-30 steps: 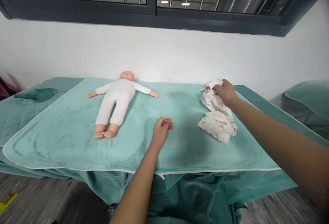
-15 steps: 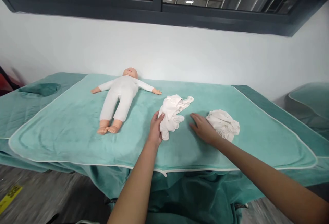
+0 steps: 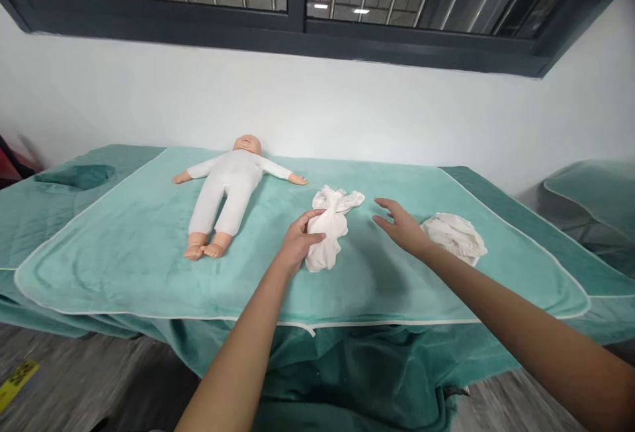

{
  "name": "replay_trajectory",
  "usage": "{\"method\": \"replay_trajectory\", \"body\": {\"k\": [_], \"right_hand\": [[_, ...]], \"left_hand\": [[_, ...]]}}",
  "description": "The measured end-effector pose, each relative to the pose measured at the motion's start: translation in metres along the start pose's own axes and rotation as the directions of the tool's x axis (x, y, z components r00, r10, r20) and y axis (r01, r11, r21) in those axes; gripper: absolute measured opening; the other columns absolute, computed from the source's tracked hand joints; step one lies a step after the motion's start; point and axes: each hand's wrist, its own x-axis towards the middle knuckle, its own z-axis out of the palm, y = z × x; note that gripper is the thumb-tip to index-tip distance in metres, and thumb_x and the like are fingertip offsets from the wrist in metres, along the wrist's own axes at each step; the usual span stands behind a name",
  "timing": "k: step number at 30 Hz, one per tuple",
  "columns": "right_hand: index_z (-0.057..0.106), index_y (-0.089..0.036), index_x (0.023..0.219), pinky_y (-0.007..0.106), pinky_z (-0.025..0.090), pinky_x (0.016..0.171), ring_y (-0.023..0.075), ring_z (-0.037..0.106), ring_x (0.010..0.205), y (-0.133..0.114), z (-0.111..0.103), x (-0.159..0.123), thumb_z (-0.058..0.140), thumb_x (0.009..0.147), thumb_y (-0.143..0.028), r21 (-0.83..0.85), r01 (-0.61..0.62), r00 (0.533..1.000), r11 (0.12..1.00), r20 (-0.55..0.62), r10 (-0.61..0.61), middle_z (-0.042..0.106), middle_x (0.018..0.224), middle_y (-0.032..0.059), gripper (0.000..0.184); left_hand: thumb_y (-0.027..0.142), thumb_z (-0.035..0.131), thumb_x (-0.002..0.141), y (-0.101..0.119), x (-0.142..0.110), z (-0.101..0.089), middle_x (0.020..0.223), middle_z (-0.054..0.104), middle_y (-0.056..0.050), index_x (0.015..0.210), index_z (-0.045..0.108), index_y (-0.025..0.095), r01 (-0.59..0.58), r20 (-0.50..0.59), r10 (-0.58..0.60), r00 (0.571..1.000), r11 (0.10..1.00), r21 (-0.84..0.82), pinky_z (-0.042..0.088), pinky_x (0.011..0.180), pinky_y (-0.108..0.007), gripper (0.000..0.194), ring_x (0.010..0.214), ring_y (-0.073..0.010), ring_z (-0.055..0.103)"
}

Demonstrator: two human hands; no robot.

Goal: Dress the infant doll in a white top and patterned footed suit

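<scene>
One cloth [image 3: 328, 240] is pinched in the fingers of our left hand [image 3: 297, 240], above the blanket [image 3: 119, 253]. From it, our right hand [image 3: 399, 225], fingers parted, hangs at three o'clock, another cloth [image 3: 456, 237] beyond; the doll [image 3: 238, 177] lies at ten.

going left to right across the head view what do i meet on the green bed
Oval recess → doll in white → left hand → bunched white cloth in its grip → right hand, holding nothing → crumpled white cloth
</scene>
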Motion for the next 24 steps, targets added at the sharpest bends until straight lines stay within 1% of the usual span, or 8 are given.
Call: {"method": "replay_trajectory", "body": {"k": [4,6,8,11,14,19,22,24], "right_hand": [[0.047,-0.031,0.142,0.049,0.038,0.113,0.0256,0.042,0.14,-0.09,-0.019,0.009,0.054,0.093,-0.041,0.175,0.28,0.96,0.944,-0.063,-0.273,0.045,0.15,0.006,0.05],[0.049,-0.032,0.141,0.048,0.037,0.113,0.0261,0.039,0.141,-0.125,-0.028,0.01,0.055,0.092,-0.038,0.227,0.392,0.915,0.891,0.004,-0.404,0.044,0.152,0.0043,0.049],[0.055,-0.032,0.136,0.047,0.041,0.108,0.0268,0.048,0.132,-0.146,-0.031,0.009,0.056,0.091,-0.036,0.276,0.407,0.881,0.871,0.135,-0.454,0.052,0.144,0.0048,0.046],[0.065,-0.027,0.122,0.04,0.05,0.091,0.0231,0.062,0.102,-0.154,-0.025,0.003,0.057,0.088,-0.033,0.322,0.325,0.864,0.889,0.282,-0.418,0.067,0.113,0.005,0.035],[0.068,-0.025,0.112,0.034,0.049,0.074,0.019,0.059,0.081,-0.148,-0.017,-0.008,0.06,0.085,-0.031,0.28,0.267,0.868,0.922,0.345,-0.356,0.066,0.091,0.0026,0.029],[0.06,-0.029,0.126,0.028,0.042,0.063,0.0169,0.055,0.072,-0.141,-0.011,-0.029,0.063,0.081,-0.024,0.201,0.193,0.878,0.96,0.401,-0.26,0.062,0.084,-0.0005,0.045],[0.048,-0.03,0.137,0.027,0.044,0.062,0.0145,0.055,0.069,-0.137,-0.008,-0.034,0.071,0.077,-0.031,0.31,0.042,0.86,0.95,0.472,-0.192,0.061,0.09,-0.0015,0.064],[0.047,-0.028,0.133,0.027,0.046,0.061,0.013,0.056,0.067,-0.133,-0.006,-0.032,0.073,0.077,-0.042,0.373,-0.072,0.886,0.925,0.449,-0.113,0.061,0.097,-0.0003,0.063]], "left_hand": [[0.026,0.077,0.071,0.064,-0.012,0.008,0.114,0.069,-0.006,0.103,0.076,0.019,-0.142,0.232,0.081,0.969,0.955,0.261,0.049,0.085,-0.03,0.033,0.104,-0.0258,0.064],[0.034,0.072,0.078,0.093,-0.02,0.013,0.103,0.072,-0.007,0.1,0.077,0.018,-0.171,0.312,0.057,0.948,0.92,0.354,0.051,0.078,-0.03,0.027,0.095,-0.0247,0.066],[0.038,0.068,0.083,0.114,-0.027,0.017,0.099,0.073,-0.007,0.1,0.077,0.018,-0.195,0.328,0.061,0.943,0.898,0.394,0.052,0.073,-0.029,0.028,0.091,-0.0247,0.067],[0.037,0.064,0.086,0.127,-0.035,0.016,0.096,0.073,-0.008,0.103,0.075,0.018,-0.194,0.258,0.084,0.963,0.878,0.438,0.051,0.069,-0.028,0.028,0.088,-0.024,0.067],[0.031,0.063,0.085,0.129,-0.04,0.01,0.096,0.072,-0.008,0.104,0.074,0.018,-0.168,0.204,0.064,0.977,0.823,0.543,0.05,0.067,-0.028,0.025,0.085,-0.0236,0.066],[0.019,0.061,0.082,0.13,-0.045,0.007,0.104,0.072,-0.006,0.099,0.076,0.021,-0.263,0.246,0.123,0.961,0.675,0.689,0.049,0.086,-0.032,0.023,0.098,-0.0257,0.064],[0.013,0.061,0.079,0.131,-0.047,0.01,0.1,0.073,-0.005,0.094,0.077,0.021,-0.323,0.293,0.158,0.943,0.65,0.688,0.048,0.092,-0.034,0.023,0.098,-0.026,0.064],[0.011,0.06,0.078,0.131,-0.048,0.012,0.099,0.074,-0.004,0.092,0.077,0.021,-0.36,0.314,0.188,0.931,0.629,0.689,0.047,0.094,-0.035,0.024,0.099,-0.0262,0.064]]}}
